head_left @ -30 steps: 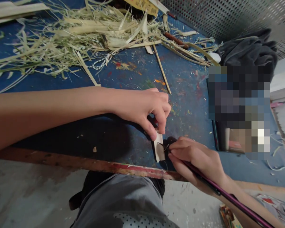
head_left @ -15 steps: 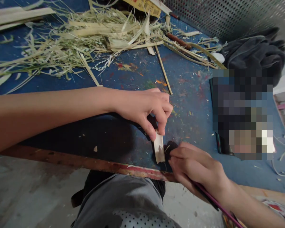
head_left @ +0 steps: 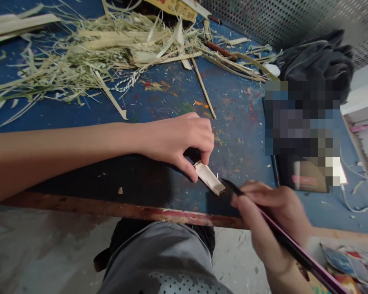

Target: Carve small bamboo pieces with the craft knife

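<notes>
My left hand (head_left: 180, 143) pinches one end of a short pale bamboo strip (head_left: 209, 179), which lies slanted on the blue paint-stained table (head_left: 159, 102) near its front edge. My right hand (head_left: 272, 216) is closed around a long thin tool with a dark tip and purple handle (head_left: 282, 239). The tool's tip sits just beside the strip's free right end. My left forearm lies across the table from the left.
A heap of pale bamboo shavings and strips (head_left: 88, 53) covers the far left of the table. A single thin stick (head_left: 203, 90) lies mid-table. A dark cloth (head_left: 319, 61) and a blurred-out object (head_left: 303, 134) sit to the right. The table's red-worn front edge (head_left: 135, 210) runs above my lap.
The strip has turned from upright to slanting down-right under my left fingers. My right hand has pulled back to the right and the tool's tip now shows.
</notes>
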A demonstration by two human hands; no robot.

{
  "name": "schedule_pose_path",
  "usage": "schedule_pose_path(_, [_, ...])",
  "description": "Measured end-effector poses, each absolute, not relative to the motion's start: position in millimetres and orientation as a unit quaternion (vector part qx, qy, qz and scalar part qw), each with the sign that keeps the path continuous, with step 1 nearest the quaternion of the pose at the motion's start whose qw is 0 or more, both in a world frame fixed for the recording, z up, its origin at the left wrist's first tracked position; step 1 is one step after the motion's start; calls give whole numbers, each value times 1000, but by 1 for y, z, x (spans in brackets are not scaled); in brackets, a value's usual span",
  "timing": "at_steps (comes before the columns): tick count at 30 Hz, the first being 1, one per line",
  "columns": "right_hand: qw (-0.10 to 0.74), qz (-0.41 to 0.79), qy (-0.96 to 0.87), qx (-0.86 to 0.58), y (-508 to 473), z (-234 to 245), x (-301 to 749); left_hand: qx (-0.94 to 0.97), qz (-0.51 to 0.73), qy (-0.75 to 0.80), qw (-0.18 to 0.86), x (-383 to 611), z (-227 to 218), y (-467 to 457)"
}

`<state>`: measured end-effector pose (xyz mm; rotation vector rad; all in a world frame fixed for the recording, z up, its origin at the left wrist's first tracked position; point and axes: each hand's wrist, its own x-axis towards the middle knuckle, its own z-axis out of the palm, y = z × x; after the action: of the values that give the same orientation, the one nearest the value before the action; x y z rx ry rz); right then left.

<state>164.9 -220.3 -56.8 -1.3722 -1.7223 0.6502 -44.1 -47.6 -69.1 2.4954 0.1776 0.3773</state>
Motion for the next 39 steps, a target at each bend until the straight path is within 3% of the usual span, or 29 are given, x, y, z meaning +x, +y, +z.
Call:
schedule_pose_path(6, [360,257,-735,-514,-203,-63,152,937,147,74,308,-45,-69,-50])
schedule_pose_path(26, [324,247,-801,-438,-206,-66,159,934,106,96,329,-42,-59,-59])
schedule_pose_path(31, [350,273,-787,-428,-216,-62,166,935,107,98,323,-43,-59,-58])
schedule_pose_path(35, [424,241,-732,-476,-224,-57,172,935,105,97,326,-42,-60,-57])
schedule_pose_path(39, [406,215,-774,-436,-213,-61,165,930,108,93,339,-42,-61,-54])
